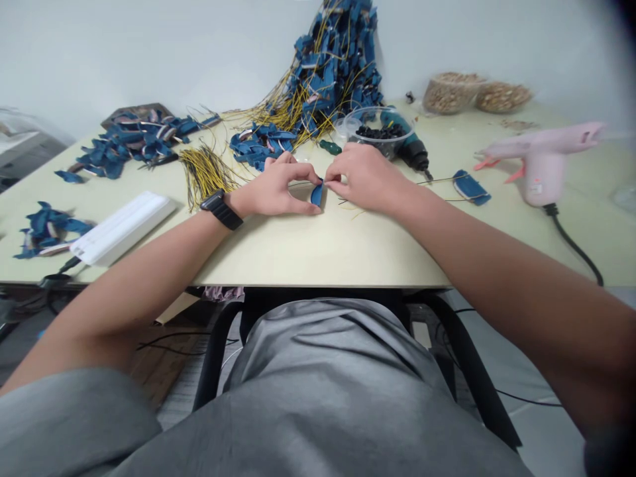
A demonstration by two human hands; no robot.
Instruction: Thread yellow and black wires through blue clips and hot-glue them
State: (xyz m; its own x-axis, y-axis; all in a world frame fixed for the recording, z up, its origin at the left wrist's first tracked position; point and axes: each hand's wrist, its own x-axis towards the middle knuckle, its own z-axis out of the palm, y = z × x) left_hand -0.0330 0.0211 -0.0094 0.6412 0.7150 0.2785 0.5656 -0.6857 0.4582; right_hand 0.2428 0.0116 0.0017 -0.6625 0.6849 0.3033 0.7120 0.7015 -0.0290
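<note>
Between the thumb and forefinger of my left hand (pixel 271 187) is a small blue, curved-edged piece (pixel 317 193), held on edge just above the table (pixel 318 255). My right hand (pixel 366 177) is closed in a pinch at the piece's upper right edge; what its fingertips grip is too small to make out. Thin dark and yellow cord ends stick out below the right hand. Right of that hand lies another blue piece (pixel 470 187) with cord across it. A bundle of yellow and black cords (pixel 206 173) rests by my left wrist.
A pink glue gun (pixel 544 159) stands at the right. Behind my right hand are a clear bowl (pixel 380 122) of black bits and a teal power drill (pixel 412 146). Blue pieces with cords are heaped at the back (pixel 338 66). A white power box (pixel 124 227) lies left.
</note>
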